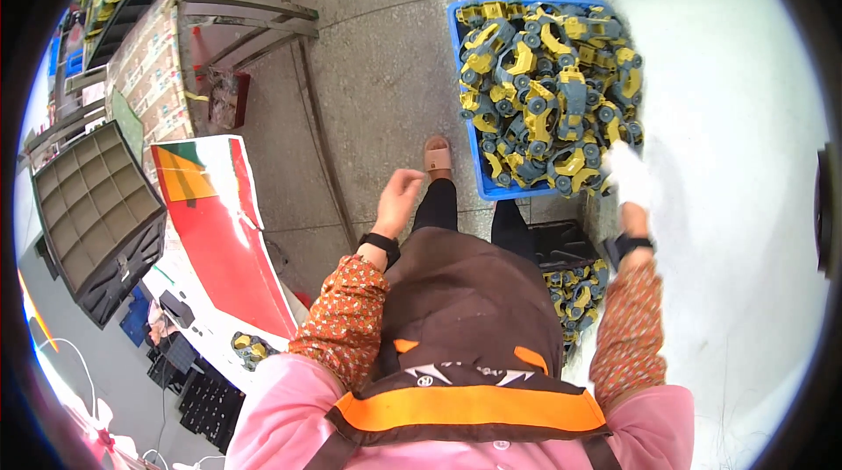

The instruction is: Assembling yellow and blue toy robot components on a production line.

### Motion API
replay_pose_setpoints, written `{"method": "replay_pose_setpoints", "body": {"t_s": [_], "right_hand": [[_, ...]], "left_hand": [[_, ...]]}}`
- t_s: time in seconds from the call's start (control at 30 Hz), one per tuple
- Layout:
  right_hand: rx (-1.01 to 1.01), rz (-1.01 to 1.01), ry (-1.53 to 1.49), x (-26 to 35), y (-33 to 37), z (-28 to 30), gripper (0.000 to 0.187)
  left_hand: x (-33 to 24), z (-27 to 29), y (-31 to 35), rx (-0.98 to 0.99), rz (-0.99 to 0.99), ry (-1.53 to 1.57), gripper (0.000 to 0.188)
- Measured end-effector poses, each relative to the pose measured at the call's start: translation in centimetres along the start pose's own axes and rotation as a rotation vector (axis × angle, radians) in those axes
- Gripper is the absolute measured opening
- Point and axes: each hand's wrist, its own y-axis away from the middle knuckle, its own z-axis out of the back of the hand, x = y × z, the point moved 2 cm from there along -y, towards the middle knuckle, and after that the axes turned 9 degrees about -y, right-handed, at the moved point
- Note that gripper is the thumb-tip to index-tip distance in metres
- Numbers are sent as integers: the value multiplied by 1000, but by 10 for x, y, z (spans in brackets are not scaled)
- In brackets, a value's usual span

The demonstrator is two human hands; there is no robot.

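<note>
Left hand (399,201) above speckled grey floor (377,93).

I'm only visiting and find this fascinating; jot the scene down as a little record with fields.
Left hand: bare, no object visible in it
Right hand: covered in white, blurred; grip unclear, near the toy vehicles
Blue bin: heaped with these yellow-and-grey vehicles
Compartmented tray: at the person's left
Red panel: beside that tray
</note>
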Motion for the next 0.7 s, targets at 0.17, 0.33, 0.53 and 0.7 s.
{"method": "replay_pose_setpoints", "body": {"t_s": [0.17,0.33,0.53,0.7], "right_hand": [[110,-682,-591,52,171,-107,24],[563,-230,-650,66,230,-140,58],[552,-459,-821,72,188,-153,52],[673,-539,-646,84,207,-192,44]], "left_hand": [[-186,-7,88,446,-427,-189,15],[-275,-1,183,354,-836,-417,36],[-274,-7,239,-124,-894,-508,50],[-231,-5,273,-199,-648,-293,43]]}}
